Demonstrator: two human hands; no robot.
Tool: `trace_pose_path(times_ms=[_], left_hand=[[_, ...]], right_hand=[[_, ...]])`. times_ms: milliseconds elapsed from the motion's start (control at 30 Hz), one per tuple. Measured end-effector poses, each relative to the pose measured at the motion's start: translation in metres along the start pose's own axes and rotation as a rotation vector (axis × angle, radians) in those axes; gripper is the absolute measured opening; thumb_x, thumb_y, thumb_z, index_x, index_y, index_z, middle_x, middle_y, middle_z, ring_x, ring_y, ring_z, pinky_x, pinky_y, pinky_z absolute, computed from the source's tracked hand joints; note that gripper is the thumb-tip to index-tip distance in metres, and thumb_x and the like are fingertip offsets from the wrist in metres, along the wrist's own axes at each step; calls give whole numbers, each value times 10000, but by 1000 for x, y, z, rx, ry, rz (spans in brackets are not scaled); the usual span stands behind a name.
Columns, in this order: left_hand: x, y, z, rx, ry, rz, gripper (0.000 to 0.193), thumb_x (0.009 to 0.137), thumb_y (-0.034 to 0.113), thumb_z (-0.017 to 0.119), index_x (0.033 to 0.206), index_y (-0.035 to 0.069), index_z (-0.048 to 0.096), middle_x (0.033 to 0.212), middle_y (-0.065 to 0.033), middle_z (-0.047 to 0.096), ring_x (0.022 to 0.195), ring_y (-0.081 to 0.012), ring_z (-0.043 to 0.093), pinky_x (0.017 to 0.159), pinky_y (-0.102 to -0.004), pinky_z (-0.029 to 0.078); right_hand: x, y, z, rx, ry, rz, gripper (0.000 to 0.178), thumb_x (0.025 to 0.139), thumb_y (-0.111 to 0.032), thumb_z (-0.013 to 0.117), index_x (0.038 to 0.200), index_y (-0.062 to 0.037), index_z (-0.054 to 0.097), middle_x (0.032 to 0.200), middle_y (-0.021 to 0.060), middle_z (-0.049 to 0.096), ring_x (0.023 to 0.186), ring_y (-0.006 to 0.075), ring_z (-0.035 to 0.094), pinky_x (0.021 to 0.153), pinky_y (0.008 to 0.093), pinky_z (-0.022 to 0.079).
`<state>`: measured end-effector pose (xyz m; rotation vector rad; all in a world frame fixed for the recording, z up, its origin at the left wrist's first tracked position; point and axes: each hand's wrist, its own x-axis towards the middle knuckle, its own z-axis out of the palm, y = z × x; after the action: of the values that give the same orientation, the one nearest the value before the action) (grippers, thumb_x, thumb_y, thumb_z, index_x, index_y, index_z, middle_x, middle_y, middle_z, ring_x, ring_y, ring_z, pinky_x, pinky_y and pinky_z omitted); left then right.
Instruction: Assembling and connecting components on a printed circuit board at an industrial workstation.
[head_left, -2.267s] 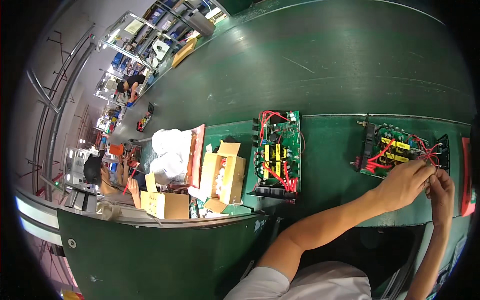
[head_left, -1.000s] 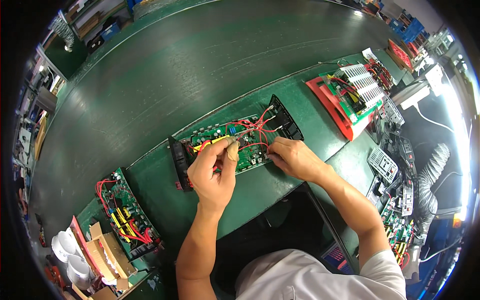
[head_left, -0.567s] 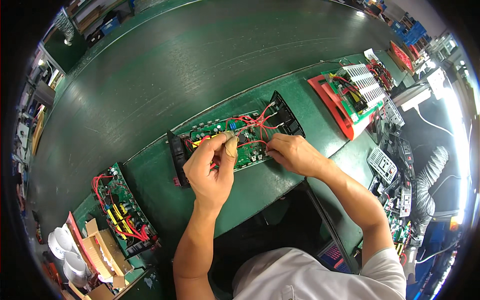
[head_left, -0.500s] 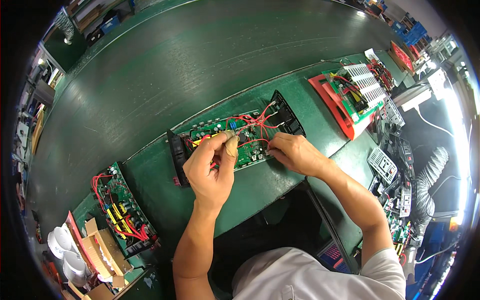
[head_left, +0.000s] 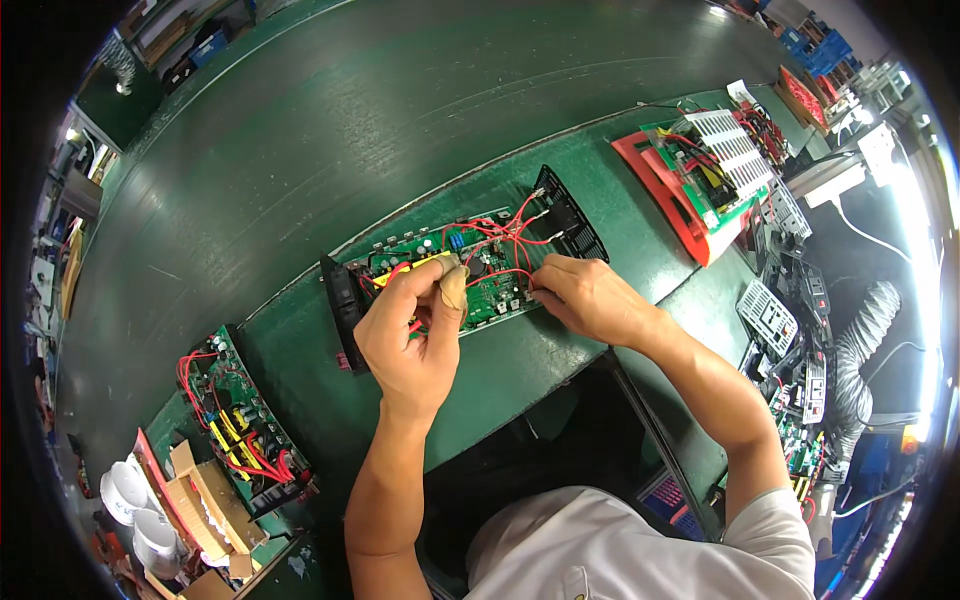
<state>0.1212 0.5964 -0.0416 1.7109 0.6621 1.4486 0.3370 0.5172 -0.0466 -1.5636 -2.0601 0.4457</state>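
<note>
In front of me lies a green circuit board (head_left: 485, 298) with black end panels, its parts joined by several red wires. My left hand (head_left: 408, 325) is closed over the board's left half, thumb and forefinger pinched together in pale yellowish finger covers. A red wire (head_left: 497, 274) arches from those fingertips across to my right hand (head_left: 592, 300). My right hand is closed on the wire's other end at the board's right edge; its fingertips partly hide that end. Just beyond my right hand stands the slotted black end panel (head_left: 572, 220), with red wires running to its terminals.
A second wired board (head_left: 245, 415) lies at the left, near a torn cardboard box (head_left: 208, 505) and white cups (head_left: 125, 490). At the right are a red tray (head_left: 655, 200) under another board, white-faced panels (head_left: 767, 313) and a grey flexible duct (head_left: 860, 345).
The whole view has shifted slightly. Both hands keep their pinch over the board, and the red wire between them bows up a little more.
</note>
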Motion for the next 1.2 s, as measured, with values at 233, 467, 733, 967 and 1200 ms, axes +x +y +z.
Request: trace_pose_path(times_ms=[233, 467, 733, 967, 1200], left_hand=[[0, 0, -1, 25, -18, 15, 148, 900, 31, 732, 1025, -29, 680, 822, -60, 695, 631, -67, 603, 530, -203, 455], [2, 4, -1, 24, -7, 23, 147, 897, 32, 737, 1018, -30, 681, 841, -66, 706, 641, -69, 606, 546, -205, 465], [0, 3, -3, 17, -11, 10, 145, 897, 31, 738, 1014, -34, 681, 852, -71, 711, 650, -72, 611, 559, -207, 473], [-1, 9, -5, 32, -80, -52, 198, 938, 51, 703, 1095, -62, 660, 938, -63, 687, 749, -77, 604, 655, -209, 494], [-1, 7, -5, 36, -84, -32, 197, 933, 36, 703, 1097, -63, 659, 934, -63, 687, 750, -81, 609, 649, -210, 497]], right_hand=[[3, 2, -5, -60, -56, -41, 138, 866, -43, 677, 952, 20, 589, 872, 157, 595, 784, 382, 624, 672, 451, 512], [3, 6, -3, 44, -32, -7, 129, 854, -34, 681, 930, 21, 592, 865, 158, 589, 793, 374, 623, 673, 451, 509], [3, -2, -1, -113, -53, -31, 128, 854, -41, 677, 927, 20, 592, 872, 157, 588, 793, 373, 622, 686, 452, 516], [-4, 2, 2, 94, 31, 61, 121, 872, -39, 670, 946, 23, 597, 869, 157, 583, 798, 369, 614, 681, 443, 505], [-1, 1, 1, -4, -13, 13, 114, 869, -24, 669, 948, 21, 600, 859, 158, 582, 801, 377, 610, 680, 440, 504]])
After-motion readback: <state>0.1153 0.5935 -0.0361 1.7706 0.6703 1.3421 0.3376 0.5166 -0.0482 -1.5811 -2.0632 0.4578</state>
